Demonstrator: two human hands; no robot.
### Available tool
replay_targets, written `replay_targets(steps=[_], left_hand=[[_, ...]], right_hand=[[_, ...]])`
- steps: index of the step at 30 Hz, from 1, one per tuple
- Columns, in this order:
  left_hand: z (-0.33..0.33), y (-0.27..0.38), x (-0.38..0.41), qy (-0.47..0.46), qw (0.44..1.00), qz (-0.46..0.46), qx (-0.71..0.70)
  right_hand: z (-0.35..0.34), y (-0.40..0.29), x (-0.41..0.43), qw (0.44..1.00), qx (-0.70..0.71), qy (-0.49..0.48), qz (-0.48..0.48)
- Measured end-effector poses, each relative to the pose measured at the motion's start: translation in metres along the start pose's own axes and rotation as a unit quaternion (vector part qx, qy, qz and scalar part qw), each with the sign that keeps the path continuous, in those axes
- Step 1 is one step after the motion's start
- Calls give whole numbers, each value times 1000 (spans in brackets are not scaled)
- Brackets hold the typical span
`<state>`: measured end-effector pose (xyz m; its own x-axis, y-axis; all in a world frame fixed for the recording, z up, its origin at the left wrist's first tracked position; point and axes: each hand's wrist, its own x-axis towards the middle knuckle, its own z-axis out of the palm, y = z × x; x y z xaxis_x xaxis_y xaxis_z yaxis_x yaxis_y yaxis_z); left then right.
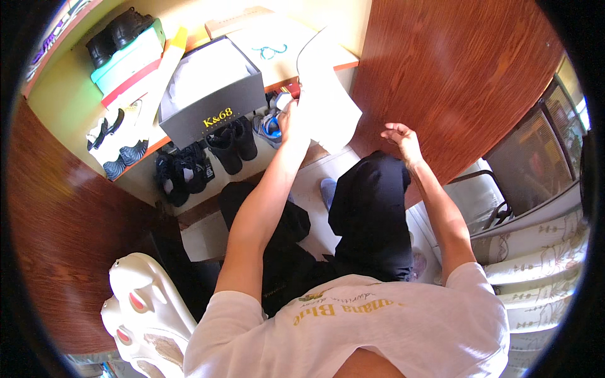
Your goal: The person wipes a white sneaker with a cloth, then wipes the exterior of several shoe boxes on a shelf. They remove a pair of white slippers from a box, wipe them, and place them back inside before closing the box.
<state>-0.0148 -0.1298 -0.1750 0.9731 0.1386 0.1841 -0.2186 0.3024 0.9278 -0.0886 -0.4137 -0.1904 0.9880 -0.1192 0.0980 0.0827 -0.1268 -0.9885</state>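
My left hand point(287, 120) grips the near left edge of a bright white sheet-like thing point(331, 108), perhaps a paper bag; glare hides its details. A thin dark cord point(299, 56) loops at its upper left. Just above my left fingers is a small pale object point(283, 100); whether they touch it I cannot tell. To the left, a dark grey shoebox point(212, 113) bearing gold writing stands lidless on the shelf, with white tissue paper point(208, 71) inside. My right hand point(401, 139) hovers over my right knee, holding nothing, its fingers loosely bent and apart.
Black shoes point(182, 172), black boots point(231, 144) and grey-blue sneakers point(268, 126) fill the lower shelf. Black footwear point(118, 35) tops stacked shoeboxes point(127, 61) at the back left. White-and-grey shoes point(120, 141) sit at the shelf's left end. A brown wooden door point(449, 71) rises at right; white slippers point(146, 307) lie lower left.
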Motion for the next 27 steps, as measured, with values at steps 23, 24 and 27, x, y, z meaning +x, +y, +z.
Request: replay_targets(steps=[23, 24, 27], left_hand=[[37, 69, -79, -12, 911, -200, -362], [37, 71, -77, -7, 911, -191, -365], [32, 91, -73, -32, 918, -199, -342]], right_hand=[[140, -70, -71, 967, 132, -34, -217], [145, -75, -67, 962, 115, 3, -247], [154, -102, -57, 950, -1, 97, -297]])
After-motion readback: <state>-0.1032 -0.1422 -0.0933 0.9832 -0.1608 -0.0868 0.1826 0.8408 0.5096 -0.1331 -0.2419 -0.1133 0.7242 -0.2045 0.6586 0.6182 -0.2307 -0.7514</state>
